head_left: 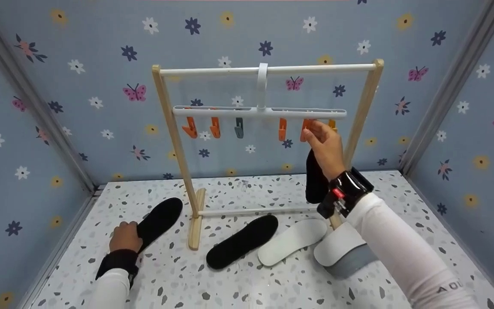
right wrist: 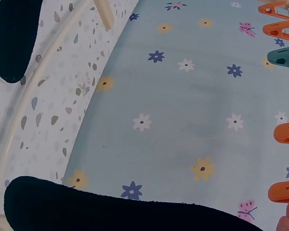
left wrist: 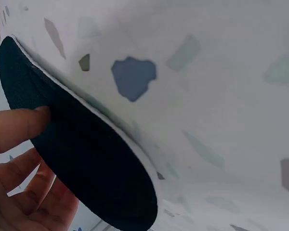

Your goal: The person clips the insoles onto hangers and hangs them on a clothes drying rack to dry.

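My left hand grips a black insole at the left of the tabletop. In the left wrist view, the thumb lies on its dark face, with the other fingers at its edge. My right hand is raised to a white hanger and pinches an orange clothespin hanging from it. Another black insole hangs below this hand, its upper end hidden behind the fingers. A yellow clothespin shows just right of the fingers.
A wooden rack carries the hanger, with more orange clothespins and a grey-green one. Before the rack lie a black insole, a white insole and a white-and-grey piece. Flowered walls enclose the table.
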Motion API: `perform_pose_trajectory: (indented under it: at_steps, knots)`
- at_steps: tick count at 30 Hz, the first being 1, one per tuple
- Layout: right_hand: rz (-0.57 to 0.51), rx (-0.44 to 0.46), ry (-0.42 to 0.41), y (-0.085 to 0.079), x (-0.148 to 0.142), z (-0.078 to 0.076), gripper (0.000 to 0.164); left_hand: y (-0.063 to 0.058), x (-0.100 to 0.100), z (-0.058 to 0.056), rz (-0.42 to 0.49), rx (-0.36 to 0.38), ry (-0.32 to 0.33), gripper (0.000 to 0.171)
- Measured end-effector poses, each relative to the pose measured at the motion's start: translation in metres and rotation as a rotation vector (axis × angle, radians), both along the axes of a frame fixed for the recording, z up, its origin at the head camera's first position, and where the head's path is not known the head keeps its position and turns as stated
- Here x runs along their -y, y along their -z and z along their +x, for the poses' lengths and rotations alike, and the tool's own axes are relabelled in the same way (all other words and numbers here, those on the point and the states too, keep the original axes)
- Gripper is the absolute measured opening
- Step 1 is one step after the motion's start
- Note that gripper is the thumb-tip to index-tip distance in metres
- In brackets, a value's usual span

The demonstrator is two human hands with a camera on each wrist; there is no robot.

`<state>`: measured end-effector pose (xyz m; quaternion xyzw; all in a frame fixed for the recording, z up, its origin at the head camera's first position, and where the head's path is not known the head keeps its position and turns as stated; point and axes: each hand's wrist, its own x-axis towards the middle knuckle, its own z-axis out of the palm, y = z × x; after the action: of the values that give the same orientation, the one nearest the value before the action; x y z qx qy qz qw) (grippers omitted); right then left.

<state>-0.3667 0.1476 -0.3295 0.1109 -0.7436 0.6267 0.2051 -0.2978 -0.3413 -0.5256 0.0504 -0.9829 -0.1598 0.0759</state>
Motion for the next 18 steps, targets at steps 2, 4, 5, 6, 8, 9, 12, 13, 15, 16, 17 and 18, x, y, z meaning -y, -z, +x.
perform_pose_trajectory:
  at_steps: [2,4,5,6,8,9,12,13,15,16,17,18]
  knots:
    - [-0.013,0.008,-0.008,-0.003,0.001,0.003,0.040,-0.003,-0.001,0.001,0.003,-0.006,-0.003,0.033]
    - [-0.009,0.017,-0.013,-0.008,0.003,0.010,0.040,-0.004,-0.001,0.003,0.008,-0.020,-0.010,0.029]
    - [-0.008,0.021,-0.014,-0.011,0.004,0.014,0.039,-0.005,-0.001,0.004,0.013,-0.028,-0.014,0.026]
    - [-0.004,0.024,-0.014,-0.013,0.006,0.017,0.039,-0.006,-0.001,0.005,0.020,-0.038,-0.019,0.024]
    - [0.002,0.025,-0.009,-0.018,0.008,0.024,0.038,-0.009,-0.003,0.007,0.036,-0.054,-0.023,0.021]
    - [0.006,0.023,-0.005,-0.019,0.009,0.026,0.038,-0.010,-0.004,0.008,0.045,-0.059,-0.024,0.020]
    - [0.001,0.021,0.005,-0.021,0.011,0.029,0.037,-0.017,-0.009,0.011,0.071,-0.071,-0.012,0.016]
    - [-0.001,0.019,0.007,-0.021,0.011,0.030,0.037,-0.020,-0.010,0.012,0.073,-0.076,-0.004,0.015]
    - [0.000,0.019,0.015,-0.022,0.011,0.031,0.038,-0.024,-0.013,0.015,0.073,-0.088,0.007,0.013]
    - [0.001,0.020,0.017,-0.023,0.011,0.031,0.038,-0.025,-0.015,0.016,0.070,-0.093,0.014,0.012]
    - [0.000,0.021,0.020,-0.023,0.011,0.031,0.038,-0.026,-0.015,0.017,0.062,-0.101,0.022,0.012]
    - [-0.002,0.020,0.021,-0.024,0.011,0.031,0.038,-0.027,-0.016,0.017,0.048,-0.112,0.032,0.013]
